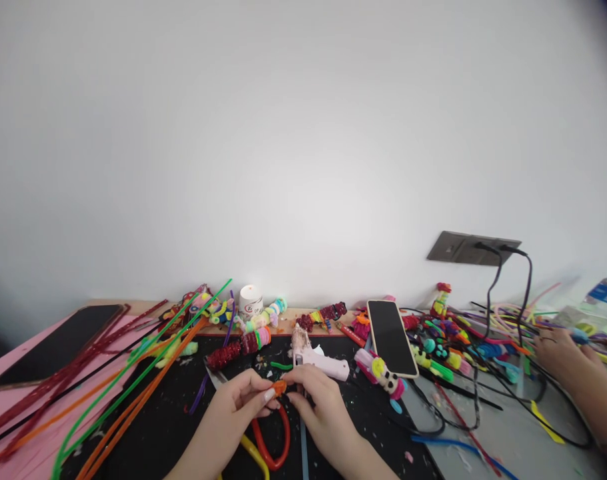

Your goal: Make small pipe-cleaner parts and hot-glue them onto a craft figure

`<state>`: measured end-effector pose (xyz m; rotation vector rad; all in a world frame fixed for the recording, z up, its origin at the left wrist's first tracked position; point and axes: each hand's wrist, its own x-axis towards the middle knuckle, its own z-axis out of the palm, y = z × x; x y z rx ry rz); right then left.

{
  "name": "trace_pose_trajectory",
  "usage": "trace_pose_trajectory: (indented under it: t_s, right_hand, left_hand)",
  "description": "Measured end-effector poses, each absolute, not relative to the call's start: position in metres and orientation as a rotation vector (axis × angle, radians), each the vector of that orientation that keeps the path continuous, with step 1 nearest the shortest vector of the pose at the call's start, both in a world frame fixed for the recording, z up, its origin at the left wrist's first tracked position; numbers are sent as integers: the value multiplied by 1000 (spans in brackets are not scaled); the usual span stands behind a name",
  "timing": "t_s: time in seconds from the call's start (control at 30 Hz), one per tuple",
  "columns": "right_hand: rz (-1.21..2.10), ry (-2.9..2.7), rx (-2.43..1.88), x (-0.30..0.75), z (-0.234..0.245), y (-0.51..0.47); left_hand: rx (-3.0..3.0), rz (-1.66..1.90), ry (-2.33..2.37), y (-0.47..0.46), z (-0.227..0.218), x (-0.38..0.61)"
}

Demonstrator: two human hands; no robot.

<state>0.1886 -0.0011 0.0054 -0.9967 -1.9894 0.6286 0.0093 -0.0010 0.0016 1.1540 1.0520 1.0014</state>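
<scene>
A blank white wall fills most of the head view. Below it, a cluttered table [508,440] carries a black mat [173,413]. The bottom edge cuts off both forearms. The left hand [233,408] and right hand [323,408] each pinch a small orange piece [279,387] with closed fingertips, held over the mat just in front of a pale glue gun [319,360]. The piece is too small for its shape to be made out. Red-handled scissors [286,437] lie partly hidden beneath the hands. A white tub [250,301] bears a red mark that is unreadable. A dark phone [392,337] lies to the right of the gun. A co-worker's hand [566,360], cropped by the frame, rests among the clutter at far right.
</scene>
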Motion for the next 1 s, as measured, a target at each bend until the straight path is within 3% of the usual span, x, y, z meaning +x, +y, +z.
trace_pose_trajectory:
  t_s: [1.0]
  right_hand:
    - [619, -2000, -1039, 185, 8, -4]
  left_hand:
    - [1249, 1017, 1083, -3, 1, 8]
